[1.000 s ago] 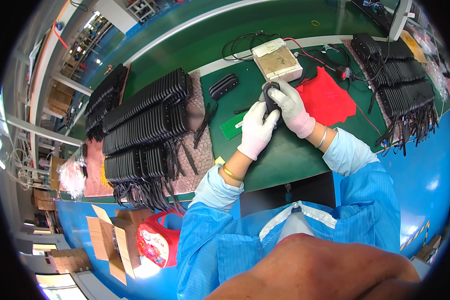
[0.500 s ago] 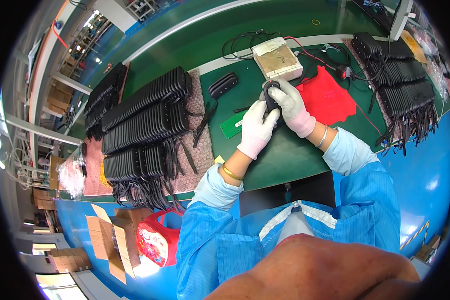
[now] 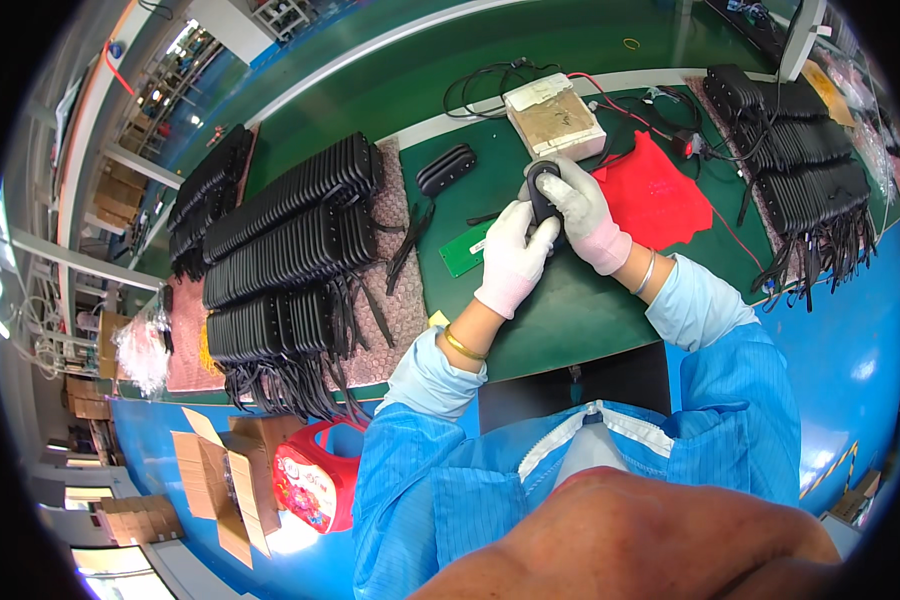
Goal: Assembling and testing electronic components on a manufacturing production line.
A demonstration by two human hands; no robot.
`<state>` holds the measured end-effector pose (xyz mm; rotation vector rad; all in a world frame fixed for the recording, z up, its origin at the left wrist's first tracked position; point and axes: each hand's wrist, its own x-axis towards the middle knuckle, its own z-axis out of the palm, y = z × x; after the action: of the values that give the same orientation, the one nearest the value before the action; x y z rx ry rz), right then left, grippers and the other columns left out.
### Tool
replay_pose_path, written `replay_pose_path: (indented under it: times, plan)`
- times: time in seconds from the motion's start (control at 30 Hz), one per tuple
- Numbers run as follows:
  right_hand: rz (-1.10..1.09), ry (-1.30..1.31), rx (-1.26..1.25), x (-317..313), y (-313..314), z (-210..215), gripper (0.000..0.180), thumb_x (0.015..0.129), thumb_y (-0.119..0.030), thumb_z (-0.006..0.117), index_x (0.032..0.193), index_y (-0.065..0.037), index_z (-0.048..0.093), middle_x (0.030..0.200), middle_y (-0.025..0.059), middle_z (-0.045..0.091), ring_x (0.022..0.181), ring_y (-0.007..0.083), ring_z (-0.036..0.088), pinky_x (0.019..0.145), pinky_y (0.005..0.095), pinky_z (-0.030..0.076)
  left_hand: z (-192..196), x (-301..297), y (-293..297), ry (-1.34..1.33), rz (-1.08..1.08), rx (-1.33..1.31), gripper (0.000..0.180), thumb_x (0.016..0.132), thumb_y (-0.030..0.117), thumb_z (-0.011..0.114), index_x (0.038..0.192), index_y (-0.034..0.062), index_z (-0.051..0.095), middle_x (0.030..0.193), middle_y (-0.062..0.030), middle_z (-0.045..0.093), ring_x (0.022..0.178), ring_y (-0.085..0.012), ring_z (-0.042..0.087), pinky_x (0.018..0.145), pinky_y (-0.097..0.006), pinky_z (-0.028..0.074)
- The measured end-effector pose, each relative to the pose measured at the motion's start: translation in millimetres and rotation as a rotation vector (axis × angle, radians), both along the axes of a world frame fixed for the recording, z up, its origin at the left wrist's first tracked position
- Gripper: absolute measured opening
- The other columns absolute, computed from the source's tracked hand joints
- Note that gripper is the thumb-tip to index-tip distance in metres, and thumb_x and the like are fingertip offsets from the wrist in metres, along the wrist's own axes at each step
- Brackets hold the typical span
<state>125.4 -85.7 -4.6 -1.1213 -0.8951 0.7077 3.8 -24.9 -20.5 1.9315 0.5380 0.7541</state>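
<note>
Between my two white-gloved hands is a black oblong device point(image 3: 541, 202) with rounded ends, held upright over the green table. My left hand point(image 3: 513, 260) grips its lower left side, fingers and thumb closed on it. My right hand point(image 3: 584, 210) is wrapped round its upper right side, with the fingers near its top end. The gloves hide much of the device. A similar black device point(image 3: 447, 170) lies to the left of my hands. Close by my left hand is a green rectangular board point(image 3: 463, 251) with a small white label.
Rows of black strapped devices stand on bubble wrap at left point(image 3: 290, 245) and right point(image 3: 815, 180). A red cloth point(image 3: 655, 192) lies right of my hands, below a worn white box point(image 3: 555, 115) and cables. An open carton point(image 3: 220, 475) and red jug point(image 3: 315, 475) are on the floor.
</note>
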Motion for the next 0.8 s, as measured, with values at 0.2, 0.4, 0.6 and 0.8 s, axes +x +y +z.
replay_pose_path:
  times: [0.2,0.4,0.6,0.8]
  plan:
    - [0.009,0.02,-0.001,-1.2,-2.7,4.9,0.029,0.095,-0.019,0.045,0.114,0.0,0.057,0.091,0.0094,0.065,0.082,0.0162,0.055,0.078,0.0262,0.045,0.2,-0.1,0.0,-0.009,-0.001,-0.001,0.011,0.087,0.008,0.064,0.088,-0.0022,0.059,0.075,-0.0065,0.055,0.055,-0.0143,0.054,0.053,-0.026,0.047]
    - [0.01,0.026,0.028,0.6,-1.9,0.8,0.028,0.097,-0.02,0.045,0.112,0.0,0.058,0.091,0.0096,0.065,0.081,0.0164,0.056,0.078,0.0265,0.045,-2.7,0.2,1.0,0.023,0.003,0.067,0.011,0.087,0.008,0.063,0.09,-0.0023,0.06,0.077,-0.0067,0.055,0.056,-0.0147,0.054,0.054,-0.027,0.047]
    - [0.008,0.036,0.039,3.6,0.0,-3.2,0.028,0.098,-0.021,0.045,0.109,0.0,0.059,0.09,0.0099,0.065,0.08,0.0168,0.056,0.077,0.0266,0.045,-6.9,0.9,0.0,-0.006,0.002,0.071,0.014,0.086,0.012,0.062,0.089,-0.0008,0.059,0.077,-0.0084,0.052,0.06,-0.0208,0.049,0.059,-0.033,0.043]
    - [-0.003,0.035,0.034,3.9,-0.4,-2.1,0.027,0.099,-0.022,0.044,0.106,0.0,0.06,0.089,0.0102,0.065,0.08,0.0173,0.057,0.077,0.0266,0.045,-3.3,0.5,-1.9,0.0,-0.004,0.061,0.014,0.086,0.013,0.062,0.088,-0.0004,0.058,0.077,-0.0084,0.052,0.06,-0.0213,0.049,0.059,-0.033,0.043]
